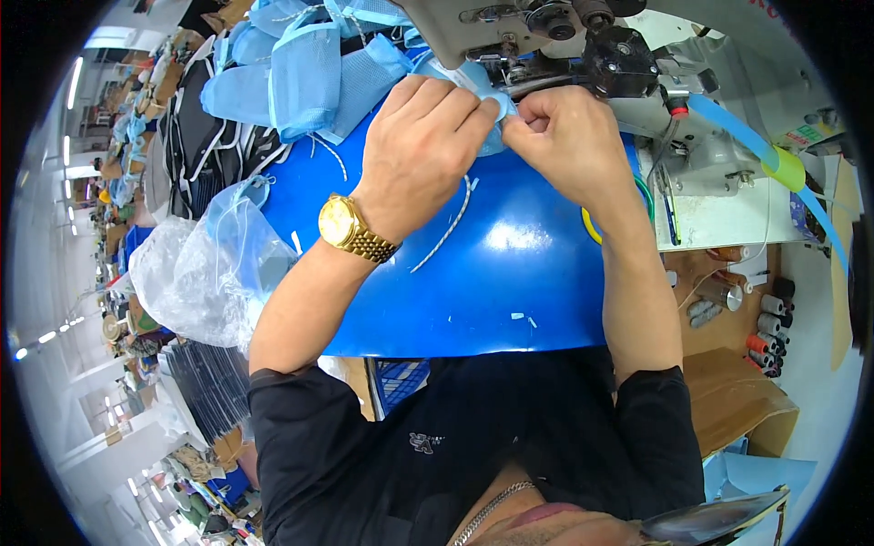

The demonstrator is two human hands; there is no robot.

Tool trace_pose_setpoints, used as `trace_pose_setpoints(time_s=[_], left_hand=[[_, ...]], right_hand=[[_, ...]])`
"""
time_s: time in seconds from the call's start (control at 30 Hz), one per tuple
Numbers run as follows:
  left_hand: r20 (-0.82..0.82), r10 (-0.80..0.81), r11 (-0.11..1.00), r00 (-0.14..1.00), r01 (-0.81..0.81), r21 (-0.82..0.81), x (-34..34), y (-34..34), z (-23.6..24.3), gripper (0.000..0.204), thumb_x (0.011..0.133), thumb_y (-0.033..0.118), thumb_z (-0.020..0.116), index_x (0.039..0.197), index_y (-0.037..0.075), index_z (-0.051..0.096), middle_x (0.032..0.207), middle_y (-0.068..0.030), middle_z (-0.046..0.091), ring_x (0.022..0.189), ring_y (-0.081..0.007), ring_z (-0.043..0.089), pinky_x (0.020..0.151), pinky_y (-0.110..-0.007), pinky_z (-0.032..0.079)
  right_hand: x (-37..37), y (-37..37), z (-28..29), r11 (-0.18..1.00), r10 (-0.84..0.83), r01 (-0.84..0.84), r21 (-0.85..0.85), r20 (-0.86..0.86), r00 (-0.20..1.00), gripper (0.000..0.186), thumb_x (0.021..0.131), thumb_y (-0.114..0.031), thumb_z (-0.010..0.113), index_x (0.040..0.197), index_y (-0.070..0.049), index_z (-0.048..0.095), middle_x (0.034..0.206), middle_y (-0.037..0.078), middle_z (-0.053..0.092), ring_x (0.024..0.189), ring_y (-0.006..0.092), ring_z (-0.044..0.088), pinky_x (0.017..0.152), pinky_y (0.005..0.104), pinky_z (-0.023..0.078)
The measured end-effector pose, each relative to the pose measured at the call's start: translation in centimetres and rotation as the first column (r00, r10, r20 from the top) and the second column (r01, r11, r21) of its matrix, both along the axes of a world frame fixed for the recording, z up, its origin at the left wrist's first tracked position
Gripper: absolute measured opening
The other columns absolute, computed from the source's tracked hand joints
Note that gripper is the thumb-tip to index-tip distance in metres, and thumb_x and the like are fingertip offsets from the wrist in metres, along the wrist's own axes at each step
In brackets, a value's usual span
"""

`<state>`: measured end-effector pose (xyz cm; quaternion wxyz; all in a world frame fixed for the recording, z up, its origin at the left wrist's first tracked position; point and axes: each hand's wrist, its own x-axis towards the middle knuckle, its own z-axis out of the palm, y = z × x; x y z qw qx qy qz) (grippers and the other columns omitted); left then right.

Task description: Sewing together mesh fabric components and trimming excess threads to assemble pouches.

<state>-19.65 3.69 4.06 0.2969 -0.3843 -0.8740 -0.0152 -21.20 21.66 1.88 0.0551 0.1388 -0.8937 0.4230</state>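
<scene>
Fabric (493, 139), light blue, gathered under the curled left grip (432, 146) and pinched by the right grip (566, 136) just nearside of the sewing machine (622, 62), could, I reckon, pucker or snag if either side tugs unevenly.

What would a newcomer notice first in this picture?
Probably the glossy blue work surface filling the middle. At its far edge, the left hand, with a gold watch at its wrist, and the right hand come together at light blue fabric beside the sewing machine. More light blue mesh pieces are heaped at upper left.
</scene>
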Motion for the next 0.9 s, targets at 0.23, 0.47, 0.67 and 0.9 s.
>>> trace_pose_setpoints(time_s=[0.23,0.47,0.67,0.9], left_hand=[[0.013,0.026,0.998,1.0,-0.025,-0.055,-0.1,0.6,-0.1,0.018,0.075,0.009,0.061,0.092,0.006,0.066,0.077,-0.0032,0.055,0.074,-0.0182,0.056,0.067,-0.032,0.045],[-0.013,0.044,0.999,0.999,-0.044,-0.019,0.3,0.9,-0.3,0.016,0.075,0.009,0.061,0.09,0.006,0.066,0.076,-0.0033,0.054,0.073,-0.0183,0.056,0.065,-0.031,0.044],[0.046,0.101,0.995,0.994,-0.101,-0.003,0.4,1.1,-0.2,0.027,0.075,0.005,0.062,0.101,0.008,0.068,0.082,-0.0035,0.059,0.074,-0.0203,0.058,0.065,-0.033,0.046],[0.037,0.078,0.995,0.996,-0.08,0.052,0.3,0.0,1.0,0.026,0.074,0.001,0.066,0.099,0.008,0.068,0.086,-0.0051,0.063,0.078,-0.0227,0.061,0.069,-0.033,0.049]], right_hand=[[0.1,0.0,-0.4,0.999,0.003,-0.002,-0.048,0.012,1.0,0.022,0.073,-0.023,0.065,0.067,-0.002,0.069,0.061,0.019,0.061,0.058,0.0357,0.063,0.06,0.0424,0.052],[0.4,-0.5,-1.3,0.992,-0.06,0.051,-0.116,-0.075,0.995,0.022,0.073,-0.021,0.065,0.065,-0.001,0.068,0.06,0.02,0.061,0.056,0.0356,0.063,0.058,0.042,0.052],[0.4,-0.8,-1.4,0.978,-0.113,0.089,-0.187,-0.122,0.986,0.021,0.075,-0.02,0.067,0.065,-0.002,0.068,0.059,0.017,0.062,0.055,0.0343,0.063,0.057,0.0406,0.052],[1.4,-0.5,-1.1,0.957,-0.139,0.087,-0.276,-0.176,0.975,0.017,0.079,-0.021,0.068,0.08,-0.005,0.068,0.064,0.014,0.065,0.058,0.0325,0.065,0.056,0.0392,0.052]])
